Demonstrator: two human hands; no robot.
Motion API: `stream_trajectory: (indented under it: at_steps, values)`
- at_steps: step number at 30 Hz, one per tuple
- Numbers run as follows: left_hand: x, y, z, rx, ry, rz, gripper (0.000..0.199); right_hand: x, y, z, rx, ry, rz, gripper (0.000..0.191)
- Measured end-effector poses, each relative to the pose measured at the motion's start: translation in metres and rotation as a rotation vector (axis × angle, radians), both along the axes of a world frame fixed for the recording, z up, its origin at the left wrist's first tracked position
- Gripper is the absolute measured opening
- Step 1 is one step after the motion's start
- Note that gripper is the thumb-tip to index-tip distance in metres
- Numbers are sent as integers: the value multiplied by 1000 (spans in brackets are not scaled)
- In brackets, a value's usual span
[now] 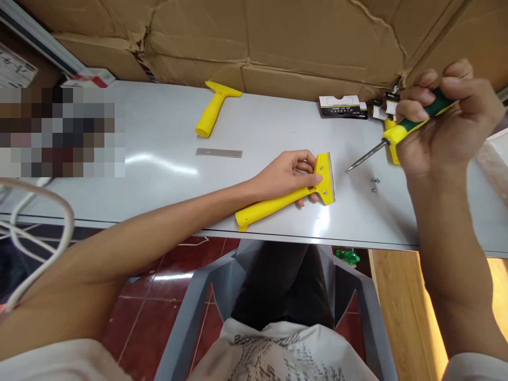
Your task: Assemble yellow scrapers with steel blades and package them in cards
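Yellow on the scraper [273, 207], silver on its 2 screws [325, 192]. Green and yellow on the screwdriver handle [408, 125]. Grey on the loose blade [219, 153], pale grey on the tabletop [159, 132]. White with black print on the shirt [286, 354].

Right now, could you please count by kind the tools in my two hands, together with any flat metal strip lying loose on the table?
Scraper, in your left hand: 1
Screwdriver, in your right hand: 1
Flat metal strip, loose on the table: 1
Total: 3
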State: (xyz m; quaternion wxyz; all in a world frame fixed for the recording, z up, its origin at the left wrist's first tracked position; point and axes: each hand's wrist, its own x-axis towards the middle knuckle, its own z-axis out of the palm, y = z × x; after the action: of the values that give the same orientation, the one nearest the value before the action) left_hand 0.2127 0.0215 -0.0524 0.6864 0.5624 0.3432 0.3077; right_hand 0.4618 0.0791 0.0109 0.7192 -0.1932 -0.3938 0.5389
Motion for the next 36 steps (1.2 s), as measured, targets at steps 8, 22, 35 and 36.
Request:
stream_trajectory:
  at_steps: [8, 22, 35, 36]
  values:
    - [0, -3, 2, -12, 10, -25, 23, -30, -12, -20, -21, -49, 10, 26]
    - [-1, -4, 6, -10, 55, -43, 34, -31, -11, -25, -65, -248, -154, 28]
    - [0, -5, 6, -28, 67, -23, 31, -35, -16, -24, -32, -185, -181, 28]
    - [0, -5, 6, -26, 64, -25, 31, -35, -17, -25, -35, -197, -183, 28]
